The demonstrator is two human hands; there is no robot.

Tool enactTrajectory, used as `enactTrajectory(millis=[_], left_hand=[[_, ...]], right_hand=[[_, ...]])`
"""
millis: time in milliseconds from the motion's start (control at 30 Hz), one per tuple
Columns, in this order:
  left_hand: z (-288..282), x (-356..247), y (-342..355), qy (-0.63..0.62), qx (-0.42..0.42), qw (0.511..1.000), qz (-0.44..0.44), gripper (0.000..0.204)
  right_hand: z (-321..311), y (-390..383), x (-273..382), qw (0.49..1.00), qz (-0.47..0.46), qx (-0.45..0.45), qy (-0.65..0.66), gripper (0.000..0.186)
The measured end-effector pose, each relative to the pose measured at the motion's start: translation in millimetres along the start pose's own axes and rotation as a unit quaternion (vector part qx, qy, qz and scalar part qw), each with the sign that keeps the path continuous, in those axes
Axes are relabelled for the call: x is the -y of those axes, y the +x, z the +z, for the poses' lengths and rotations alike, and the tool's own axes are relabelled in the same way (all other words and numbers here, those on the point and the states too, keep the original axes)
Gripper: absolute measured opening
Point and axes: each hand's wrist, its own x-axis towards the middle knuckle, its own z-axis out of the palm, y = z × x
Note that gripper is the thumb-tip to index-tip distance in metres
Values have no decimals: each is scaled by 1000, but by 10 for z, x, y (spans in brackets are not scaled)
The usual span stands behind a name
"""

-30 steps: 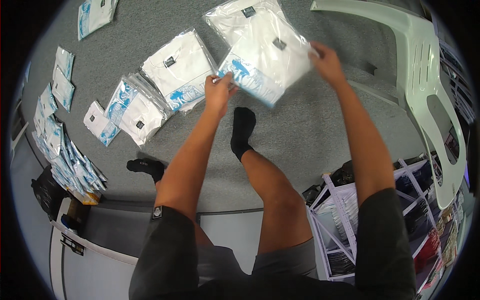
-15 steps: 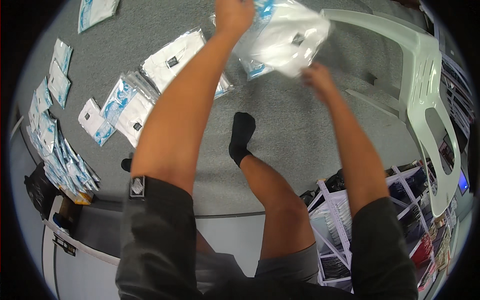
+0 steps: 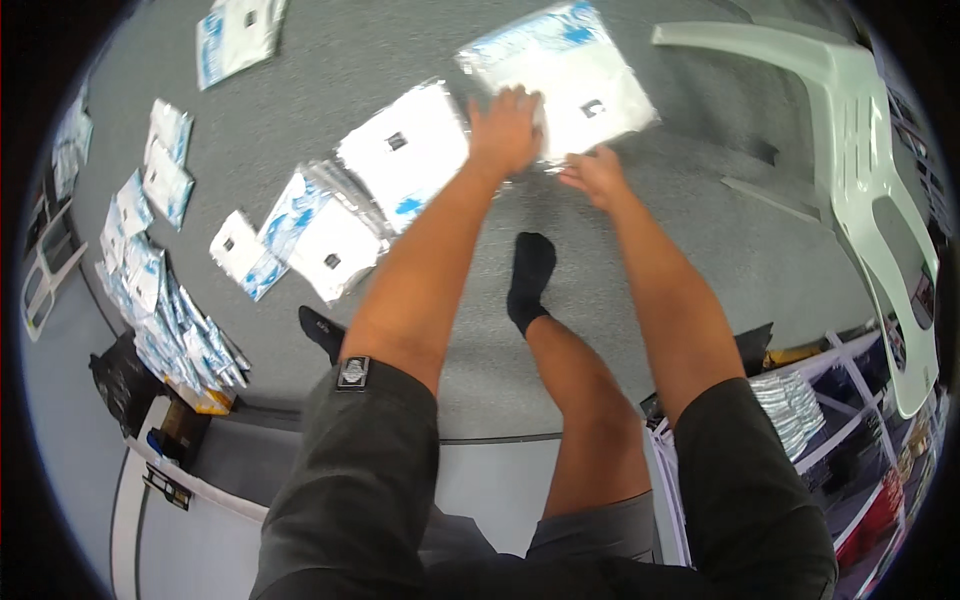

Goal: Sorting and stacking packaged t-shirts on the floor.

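A folded white shirt in a clear bag with blue print (image 3: 570, 85) lies flat on the grey carpet, far and right of centre. My left hand (image 3: 508, 130) rests on its left edge, fingers spread. At its near edge, the fingers of my right hand (image 3: 597, 178) are closed on the plastic. Just left of my left hand lies a stack of bagged white shirts (image 3: 405, 150). Nearer and further left are a second stack (image 3: 335, 250) and a smaller bagged shirt (image 3: 240, 245).
A pale green plastic chair (image 3: 850, 150) lies along the right side. Many small bagged shirts (image 3: 155, 285) spread in an overlapping row at left, by a black plastic bag (image 3: 125, 385). Another bagged shirt (image 3: 240, 35) lies at far left. A purple-framed rack (image 3: 840, 370) stands near right.
The bagged shirt has come down from my raised hands onto the carpet, right of the stack. My left hand has moved from its far side to its left edge. The view has shifted left.
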Motion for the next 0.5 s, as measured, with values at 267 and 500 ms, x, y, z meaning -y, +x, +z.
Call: enactTrajectory(millis=[267,500], left_hand=[[383,489,-2116,-287,52,950,-110,44],[349,2497,-4121,-404,110,851,-318,41]], right_hand=[[-168,-92,13,978,68,-111,-162,60],[706,-839,-572,861,-17,-110,-497,52]])
